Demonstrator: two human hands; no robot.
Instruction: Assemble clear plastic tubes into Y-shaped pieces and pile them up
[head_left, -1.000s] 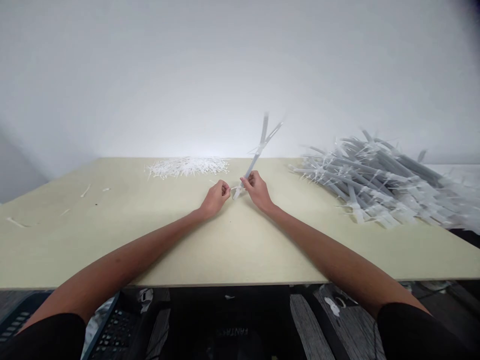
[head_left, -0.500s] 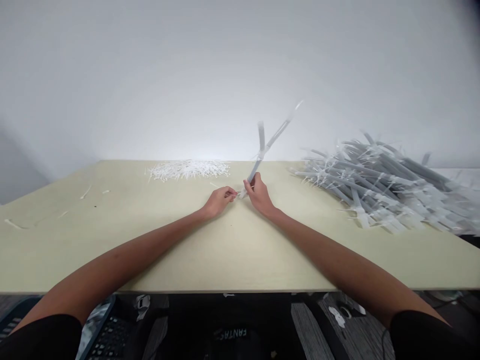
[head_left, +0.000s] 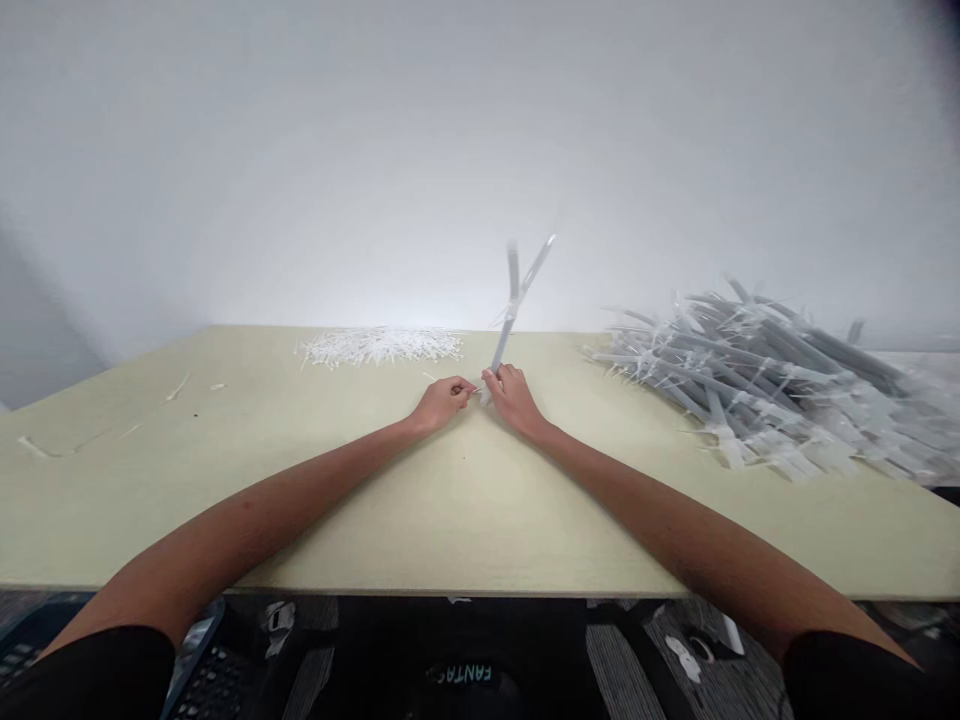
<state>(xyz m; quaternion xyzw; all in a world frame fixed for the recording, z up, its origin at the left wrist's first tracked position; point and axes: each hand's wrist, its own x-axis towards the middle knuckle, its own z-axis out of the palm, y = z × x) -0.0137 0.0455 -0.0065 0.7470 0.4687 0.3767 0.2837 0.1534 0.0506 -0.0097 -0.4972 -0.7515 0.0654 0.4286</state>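
Observation:
Near the middle of the table, my right hand (head_left: 514,400) is closed around the lower part of a grey forked tube (head_left: 504,345). The tube stands tilted, with two arms spreading upward from a joint that has thin white ends sticking out. At its foot is a whitish end, partly hidden by my fingers. Just to the left, my left hand (head_left: 441,403) pinches the thin tail of a white cable tie (head_left: 475,389) at the tube's lower end. The fingertips of both hands are almost touching.
A heap of white cable ties (head_left: 382,346) lies at the table's back. On the right is a large pile of similar grey tubes (head_left: 765,370). Loose white strips (head_left: 178,387) are scattered at left. Below the front edge, a dark basket (head_left: 199,660) stands on the floor.
The forked tube has swung to the left and more upright, its long arm blurred by motion. My right hand's fingers have folded lower around it. My left hand keeps its pinch.

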